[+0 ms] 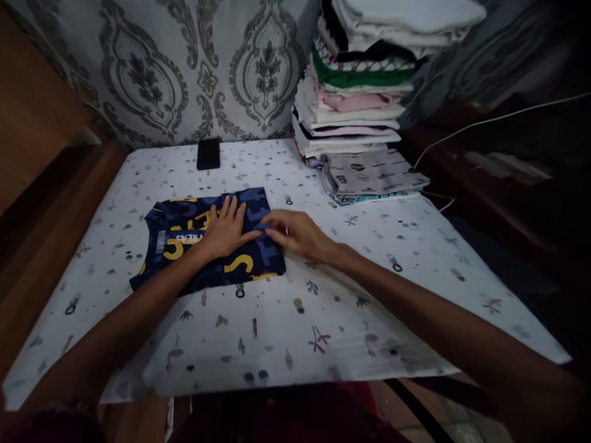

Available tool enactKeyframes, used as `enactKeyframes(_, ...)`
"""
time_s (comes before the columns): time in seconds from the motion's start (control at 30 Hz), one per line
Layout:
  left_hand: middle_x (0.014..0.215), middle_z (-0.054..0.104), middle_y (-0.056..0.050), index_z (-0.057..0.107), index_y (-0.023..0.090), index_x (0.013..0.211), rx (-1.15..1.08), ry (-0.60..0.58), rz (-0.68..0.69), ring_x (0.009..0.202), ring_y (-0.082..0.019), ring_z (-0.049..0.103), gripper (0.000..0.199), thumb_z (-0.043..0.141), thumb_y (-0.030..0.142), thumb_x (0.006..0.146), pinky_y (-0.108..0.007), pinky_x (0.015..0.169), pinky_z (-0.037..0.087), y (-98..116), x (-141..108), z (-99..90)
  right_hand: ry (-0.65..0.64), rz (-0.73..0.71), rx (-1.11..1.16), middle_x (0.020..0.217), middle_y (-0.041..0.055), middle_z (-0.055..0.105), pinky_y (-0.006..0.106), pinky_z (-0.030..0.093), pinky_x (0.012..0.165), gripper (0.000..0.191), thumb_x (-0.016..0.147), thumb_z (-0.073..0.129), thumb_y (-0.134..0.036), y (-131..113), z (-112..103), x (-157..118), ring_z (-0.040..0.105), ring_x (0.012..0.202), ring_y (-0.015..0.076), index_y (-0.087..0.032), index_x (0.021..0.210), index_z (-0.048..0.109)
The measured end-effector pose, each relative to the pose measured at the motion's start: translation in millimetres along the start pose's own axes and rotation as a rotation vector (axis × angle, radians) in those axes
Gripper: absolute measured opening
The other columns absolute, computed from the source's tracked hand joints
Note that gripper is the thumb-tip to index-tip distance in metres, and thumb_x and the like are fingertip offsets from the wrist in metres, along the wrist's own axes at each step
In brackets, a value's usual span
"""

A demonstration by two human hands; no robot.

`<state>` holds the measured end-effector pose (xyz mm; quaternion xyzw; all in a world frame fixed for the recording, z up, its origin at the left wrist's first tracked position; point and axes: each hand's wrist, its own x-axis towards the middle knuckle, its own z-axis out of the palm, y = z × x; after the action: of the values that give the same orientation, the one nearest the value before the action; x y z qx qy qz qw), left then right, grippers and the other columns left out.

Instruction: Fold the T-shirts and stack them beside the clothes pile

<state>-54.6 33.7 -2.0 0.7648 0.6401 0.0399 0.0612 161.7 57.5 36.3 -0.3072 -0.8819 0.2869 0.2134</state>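
Note:
A navy garment (258,212) with yellow and blue lettering, looking like a shirt, lies folded into a rough rectangle on the table. My left hand (227,229) rests flat on its middle, fingers spread and thumb pointing right. At the garment's right edge is my right hand (298,235), its thumb and index finger pinching the fabric there. The other fingers of that hand are curled under and partly hidden. My left forearm covers part of the garment's lower edge.
A white printed cloth (286,332) covers the table. A black phone-like object (209,154) lies near the back. At the back right stands a tall stack of folded clothes (351,117), with a folded grey garment (369,172) in front. A white cable (498,114) runs at the right.

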Motion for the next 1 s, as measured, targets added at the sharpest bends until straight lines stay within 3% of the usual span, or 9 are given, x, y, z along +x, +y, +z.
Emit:
enactKeyframes(0.1, 0.163, 0.020, -0.025, 0.030, 0.011, 0.154, -0.050, -0.029, -0.006, 0.153, -0.041, 0.010, 0.087, 0.043, 0.070, 0.092, -0.066, 0.117, 0.010, -1.6, -0.5, -6.2, 0.016, -0.075, -0.137, 0.090, 0.0049, 0.065, 0.025, 0.043, 0.064, 0.025, 0.098, 0.047, -0.025, -22.1, 13.7, -57.6, 0.056, 0.071, 0.0136, -0.016, 0.115, 0.063)
enactKeyframes(0.2, 0.162, 0.025, -0.023, 0.034, 0.013, 0.151, -0.113, 0.003, 0.011, 0.152, -0.040, 0.015, 0.075, 0.044, 0.062, 0.095, -0.067, 0.117, 0.013, 2.0, -9.8, -22.1, -0.022, -0.116, -0.337, 0.090, 0.0067, 0.065, 0.026, 0.044, 0.060, 0.033, 0.102, 0.037, -0.025, -33.8, 28.6, -102.3, 0.058, 0.071, 0.0145, -0.017, 0.122, 0.062)
enactKeyframes(0.3, 0.150, 0.044, -0.017, 0.049, 0.018, 0.137, -0.204, 0.103, 0.215, 0.142, -0.032, 0.038, 0.051, 0.043, 0.050, 0.098, -0.053, 0.116, 0.028, 12.0, -30.7, -38.7, -0.057, -0.093, -0.465, 0.088, 0.0076, 0.066, 0.027, 0.046, 0.060, 0.036, 0.103, 0.037, -0.025, -43.1, 39.0, -124.0, 0.062, 0.076, 0.0172, -0.018, 0.132, 0.058)
enactKeyframes(0.37, 0.133, 0.057, -0.012, 0.057, 0.020, 0.122, -0.265, 0.096, 0.370, 0.125, -0.026, 0.053, 0.036, 0.044, 0.045, 0.099, -0.041, 0.108, 0.040, 20.6, -47.6, -44.2, -0.097, -0.039, -0.515, 0.092, 0.0090, 0.068, 0.028, 0.048, 0.061, 0.039, 0.103, 0.040, -0.028, -50.5, 42.7, -125.3, 0.064, 0.079, 0.0194, -0.018, 0.138, 0.053)
enactKeyframes(0.43, 0.118, 0.062, -0.009, 0.060, 0.021, 0.112, -0.290, 0.059, 0.446, 0.110, -0.023, 0.058, 0.027, 0.044, 0.039, 0.099, -0.036, 0.097, 0.046, 28.3, -62.4, -44.2, -0.147, 0.028, -0.551, 0.097, 0.0105, 0.071, 0.029, 0.048, 0.062, 0.042, 0.102, 0.043, -0.032, -58.8, 44.6, -119.2, 0.065, 0.081, 0.0212, -0.018, 0.142, 0.048)
enactKeyframes(0.57, 0.103, 0.061, -0.008, 0.060, 0.021, 0.104, -0.300, 0.082, 0.427, 0.095, -0.021, 0.057, 0.024, 0.038, 0.030, 0.100, -0.034, 0.087, 0.047, 32.6, -77.9, -39.9, -0.217, 0.124, -0.588, 0.094, 0.0135, 0.073, 0.031, 0.047, 0.061, 0.049, 0.099, 0.052, -0.042, -73.7, 46.6, -101.7, 0.068, 0.079, 0.0245, -0.015, 0.140, 0.049)
enactKeyframes(0.7, 0.097, 0.059, -0.005, 0.058, 0.021, 0.099, -0.360, 0.036, 0.371, 0.087, -0.018, 0.058, 0.024, 0.039, 0.035, 0.101, -0.030, 0.078, 0.047, 19.5, -85.7, -46.0, -0.277, 0.182, -0.629, 0.095, 0.0156, 0.072, 0.032, 0.046, 0.059, 0.049, 0.099, 0.051, -0.046, -79.6, 45.8, -95.8, 0.070, 0.077, 0.0266, -0.012, 0.133, 0.052)
enactKeyframes(0.87, 0.105, 0.061, -0.005, 0.057, 0.021, 0.097, -0.318, -0.076, 0.390, 0.095, -0.021, 0.059, 0.018, 0.055, 0.038, 0.094, -0.034, 0.084, 0.048, -1.5, -99.3, -48.2, -0.337, 0.251, -0.669, 0.100, 0.0168, 0.071, 0.032, 0.047, 0.062, 0.047, 0.103, 0.040, -0.048, -81.4, 40.0, -99.7, 0.069, 0.082, 0.0267, -0.011, 0.128, 0.052)
enactKeyframes(1.0, 0.113, 0.061, -0.007, 0.058, 0.021, 0.091, -0.255, -0.053, 0.456, 0.104, -0.023, 0.058, 0.012, 0.053, 0.031, 0.094, -0.036, 0.090, 0.048, -6.0, -103.4, -39.8, -0.359, 0.307, -0.663, 0.099, 0.0191, 0.071, 0.034, 0.048, 0.064, 0.045, 0.103, 0.040, -0.045, -85.3, 37.1, -101.6, 0.069, 0.083, 0.0280, -0.008, 0.125, 0.055)
